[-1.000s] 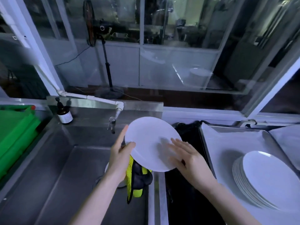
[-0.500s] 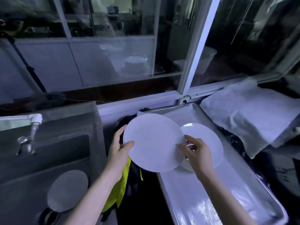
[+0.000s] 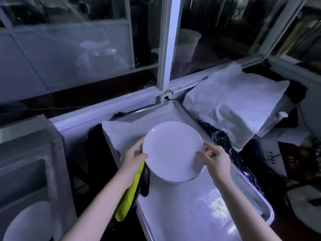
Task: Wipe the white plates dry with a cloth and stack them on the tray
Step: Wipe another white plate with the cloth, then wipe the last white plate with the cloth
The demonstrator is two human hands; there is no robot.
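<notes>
A white plate (image 3: 172, 151) sits in the middle of the frame, held by both hands above the near-left part of the tray (image 3: 264, 204). The left hand (image 3: 132, 160) grasps its left rim, thumb laid on the upper face and fingers (image 3: 139, 145) curled round the edge. The right hand (image 3: 218, 161) pinches the right rim between thumb and forefinger, with the other fingers loosely bent behind. A thin second rim (image 3: 197, 177) shows just under the plate's lower right edge; whether the held plate touches it cannot be told. A yellow-green and black cloth (image 3: 129, 195) hangs from under the left palm, down past the tray's left rim. The tray is metal, runs from the centre to the lower right of the frame, and is lined with a white mesh sheet (image 3: 187, 211). At the upper right, just beside the tray's far corner, lies a crumpled white covering (image 3: 234, 105) over a bulky shape. Black plastic (image 3: 224, 141) bunches between that covering and the tray's right rim. A white window post (image 3: 166, 49) rises at the top centre. At the left edge is a steel sink (image 3: 29, 162), and a pale round plate (image 3: 28, 221) lies in it at the lower left corner.
</notes>
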